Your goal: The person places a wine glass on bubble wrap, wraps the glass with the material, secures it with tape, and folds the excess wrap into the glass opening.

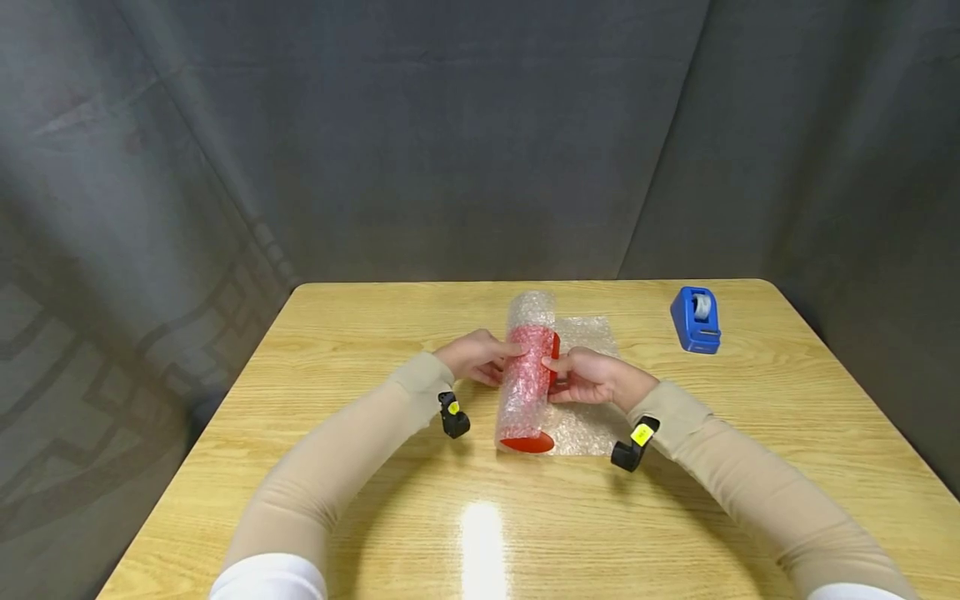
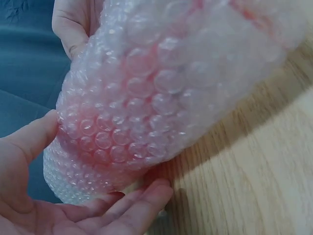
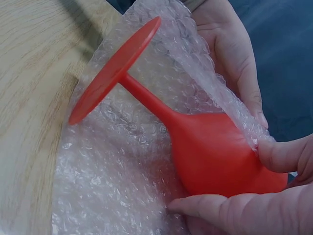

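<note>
A red wine glass (image 3: 215, 152) lies on its side, partly covered by clear bubble wrap (image 1: 522, 396). In the right wrist view its foot, stem and part of the bowl show uncovered. My left hand (image 1: 480, 354) grips the wrapped bundle from the left, thumb on top and fingers low at its side. From the other side my right hand (image 1: 596, 379) holds the glass's bowl, its thumb pressing the folded edge of the wrap. The left wrist view shows the bubbles close up, with red showing through; the glass's far side is hidden there.
More bubble wrap (image 1: 592, 429) spreads flat on the wooden table (image 1: 360, 325), to the right of the bundle. A blue tape dispenser (image 1: 696, 321) with a tape roll stands at the back right. Dark grey cloth (image 1: 480, 150) hangs behind the table.
</note>
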Motion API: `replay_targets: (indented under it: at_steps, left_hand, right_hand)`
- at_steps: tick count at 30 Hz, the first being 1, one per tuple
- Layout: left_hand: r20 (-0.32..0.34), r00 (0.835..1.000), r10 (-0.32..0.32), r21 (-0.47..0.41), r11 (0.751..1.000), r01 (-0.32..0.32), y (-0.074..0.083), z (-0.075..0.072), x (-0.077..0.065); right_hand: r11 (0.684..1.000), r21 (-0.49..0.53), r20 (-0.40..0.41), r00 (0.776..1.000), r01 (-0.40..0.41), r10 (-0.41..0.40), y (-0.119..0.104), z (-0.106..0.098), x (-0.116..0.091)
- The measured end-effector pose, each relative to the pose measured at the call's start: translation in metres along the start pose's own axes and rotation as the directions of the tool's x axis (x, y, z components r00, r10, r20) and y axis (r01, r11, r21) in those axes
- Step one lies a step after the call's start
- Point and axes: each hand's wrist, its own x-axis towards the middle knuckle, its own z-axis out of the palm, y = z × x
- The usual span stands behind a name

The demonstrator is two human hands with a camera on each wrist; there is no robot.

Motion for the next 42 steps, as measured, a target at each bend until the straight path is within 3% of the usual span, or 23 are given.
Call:
replay_targets:
  at_steps: [4,15,28,42]
  left_hand:
    - [0.035,0.999,-0.018,-0.009,1.000,0.018,0.001,0.000,0.002]
    - [0.044,0.999,-0.003,-0.046,0.999,0.005,0.002,0.000,0.001]
    - [0.012,1.000,0.008,0.001,1.000,-0.008,0.001,-0.005,0.001]
    - [-0.065,0.994,0.089,0.040,0.995,-0.087,0.006,0.015,-0.003]
  right_hand:
    - [1.000,-0.002,-0.027,1.000,-0.009,0.009,-0.003,0.000,-0.003]
    - [1.000,0.002,-0.043,0.999,-0.019,0.019,-0.004,0.000,-0.004]
    - [0.998,0.060,-0.044,0.999,-0.005,0.008,-0.001,0.008,-0.001]
    - [0.998,0.062,-0.002,1.000,0.016,-0.016,0.001,-0.002,-0.008]
